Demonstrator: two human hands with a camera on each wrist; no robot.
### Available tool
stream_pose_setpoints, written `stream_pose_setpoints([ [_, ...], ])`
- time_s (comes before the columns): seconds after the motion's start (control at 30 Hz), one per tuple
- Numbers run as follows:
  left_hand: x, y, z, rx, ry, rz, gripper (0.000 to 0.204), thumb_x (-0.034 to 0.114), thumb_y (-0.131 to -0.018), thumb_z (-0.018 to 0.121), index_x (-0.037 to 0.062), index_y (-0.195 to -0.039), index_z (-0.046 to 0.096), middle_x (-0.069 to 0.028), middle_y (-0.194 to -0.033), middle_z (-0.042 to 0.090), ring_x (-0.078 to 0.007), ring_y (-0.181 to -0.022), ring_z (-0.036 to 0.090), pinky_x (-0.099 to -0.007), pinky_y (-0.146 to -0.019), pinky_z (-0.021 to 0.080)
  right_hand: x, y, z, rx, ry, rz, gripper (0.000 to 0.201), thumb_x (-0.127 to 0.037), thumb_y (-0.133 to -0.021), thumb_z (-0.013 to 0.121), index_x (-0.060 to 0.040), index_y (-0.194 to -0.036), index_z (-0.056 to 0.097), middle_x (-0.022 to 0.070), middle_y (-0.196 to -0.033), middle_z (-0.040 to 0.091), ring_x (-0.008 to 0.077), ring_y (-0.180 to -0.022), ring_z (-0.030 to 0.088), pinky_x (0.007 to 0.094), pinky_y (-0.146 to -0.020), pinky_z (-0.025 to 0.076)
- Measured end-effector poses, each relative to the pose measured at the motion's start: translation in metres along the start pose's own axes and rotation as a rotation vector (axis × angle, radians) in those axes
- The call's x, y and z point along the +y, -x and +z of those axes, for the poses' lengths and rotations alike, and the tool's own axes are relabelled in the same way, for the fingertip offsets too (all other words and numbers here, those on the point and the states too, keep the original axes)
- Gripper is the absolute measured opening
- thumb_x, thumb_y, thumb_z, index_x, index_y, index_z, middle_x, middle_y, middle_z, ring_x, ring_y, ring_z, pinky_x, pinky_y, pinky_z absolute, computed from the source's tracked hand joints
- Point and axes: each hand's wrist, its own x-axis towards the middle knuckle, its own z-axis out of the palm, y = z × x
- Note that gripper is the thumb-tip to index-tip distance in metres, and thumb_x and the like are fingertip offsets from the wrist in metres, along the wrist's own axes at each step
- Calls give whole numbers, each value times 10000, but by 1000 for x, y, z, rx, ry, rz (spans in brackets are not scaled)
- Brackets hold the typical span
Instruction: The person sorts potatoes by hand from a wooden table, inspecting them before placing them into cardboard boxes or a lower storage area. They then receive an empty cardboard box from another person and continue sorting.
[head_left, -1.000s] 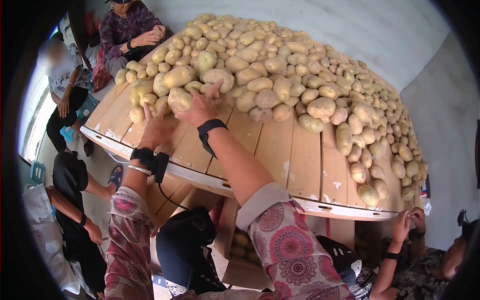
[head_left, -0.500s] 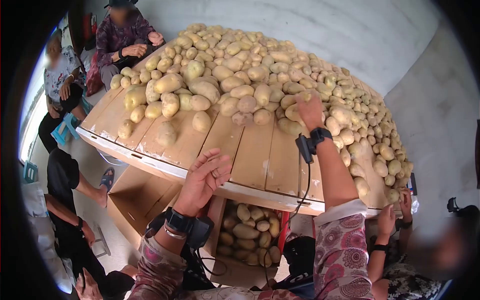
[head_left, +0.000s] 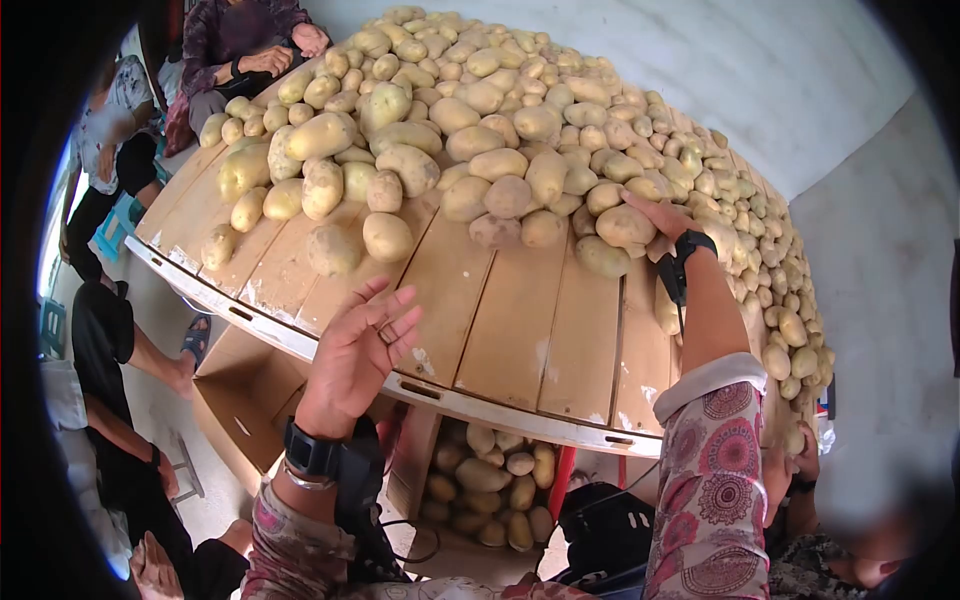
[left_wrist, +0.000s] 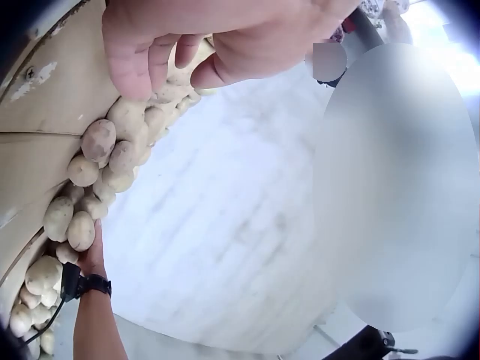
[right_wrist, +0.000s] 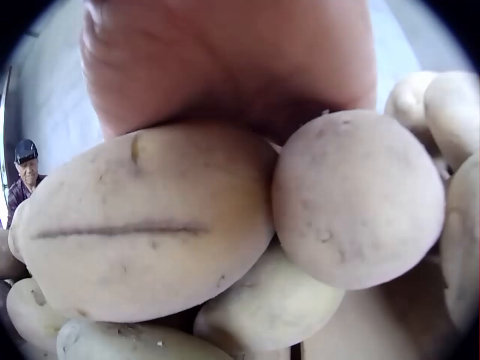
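In the head view my right hand (head_left: pixel 660 212) reaches over the far side of a large potato (head_left: pixel 624 228) at the pile's near edge. The right wrist view shows the palm (right_wrist: pixel 232 67) right against that potato (right_wrist: pixel 150 225), which bears a long dark crack, and close over a rounder potato (right_wrist: pixel 358 199). The potatoes hide most of its fingers, so I cannot tell whether they curl round one. My left hand (head_left: pixel 355 355) hovers empty over the table's front edge, palm turned inward and fingers loosely bent. Two loose potatoes, one pale (head_left: pixel 333 250) and one yellower (head_left: pixel 387 237), lie beyond it.
A broad potato pile (head_left: pixel 480 90) covers the back and right of the plank table (head_left: pixel 500 340). Below its white front edge stand a crate of potatoes (head_left: pixel 485 478) and a cardboard box (head_left: pixel 235 400). People sit at the left and lower right. A cable hangs near my right wrist.
Both hands leave the potatoes at the left. My left hand draws back over the table edge; my right hand crosses to the pile's right part and shifts slightly there. The head view also shifts.
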Motion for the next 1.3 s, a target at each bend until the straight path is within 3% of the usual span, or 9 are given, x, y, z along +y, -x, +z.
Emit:
stream_pose_setpoints([
  [0.37, -73, 25, 53, -140, -308, -115, 441, 109, -880, 539, 80, -1297, 400, -169, -1284, 484, -260, -1187, 481, -363, -969, 403, 5, 66, 68, -166, -627, -45, 882, -671, -753, 548, -86, -1392, 380, 121, -1361, 465, 252, -1269, 382, 437, -1038, 278],
  [0.43, -104, 21, 45, -571, -1217, 523, 504, 111, -834, 586, 56, -1303, 410, -221, -1316, 441, -335, -1256, 410, -391, -1017, 354, -6, 87, 81, -203, -581, 25, 779, -616, -851, 448, -40, -1373, 383, 130, -1383, 427, 268, -1250, 404, 418, -1038, 287],
  [0.7, -120, 21, 46, -660, -1584, 572, 554, 145, -732, 665, 31, -1235, 462, -211, -1308, 442, -392, -1235, 394, -451, -1016, 339, -145, 149, 210, 211, -168, -198, 682, -478, -882, 442, 8, -1351, 341, 319, -1378, 332, 494, -1294, 282, 576, -1052, 216],
  [0.8, -105, -1, 29, -619, -1595, 456, 626, 238, -704, 707, 65, -1254, 461, -203, -1290, 459, -366, -1258, 382, -541, -1026, 278, -162, 185, 195, -94, 22, -718, 696, -426, -847, 536, 20, -1345, 341, 335, -1357, 350, 463, -1284, 321, 519, -1051, 266],
  [0.87, -61, 11, 41, -469, -1757, 288, 639, 247, -721, 701, 81, -1282, 444, -207, -1329, 425, -399, -1280, 350, -549, -1034, 266, -155, 199, 173, 38, -382, -821, 748, -388, -796, 625, 27, -1349, 338, 308, -1362, 363, 415, -1286, 348, 434, -1055, 301],
  [0.97, -35, 17, 26, 122, -1984, 543, 705, 232, -753, 678, 127, -1376, 367, -201, -1428, 311, -483, -1319, 233, -554, -1045, 254, -59, 166, 106, 155, 247, -707, 764, -380, -734, 689, 22, -1317, 401, 264, -1334, 425, 378, -1258, 392, 404, -1058, 305],
  [1.03, -19, 3, 1, 85, -1821, 603, 722, 266, -753, 688, 134, -1381, 356, -212, -1447, 243, -559, -1287, 212, -590, -1042, 227, -12, 178, 57, 132, 753, -225, 608, -315, -740, 672, 40, -1197, 486, 267, -1245, 487, 387, -1196, 446, 437, -1015, 352],
  [1.17, -26, -1, -1, -34, -1702, 724, 712, 138, -710, 685, 154, -1360, 395, -243, -1398, 312, -515, -1270, 279, -537, -1053, 269, 102, 144, 47, 243, 844, -189, 744, -181, -626, 730, 50, -1244, 387, 292, -958, 614, 422, -931, 599, 436, -825, 486],
  [1.3, -48, 8, 17, -457, -1528, 688, 656, 88, -715, 663, 139, -1324, 425, -211, -1417, 283, -455, -1279, 312, -544, -1042, 290, 50, 170, 49, 123, 648, -160, 585, -273, -656, 728, 26, -1105, 502, 273, -1022, 610, 384, -1010, 587, 425, -826, 486],
])
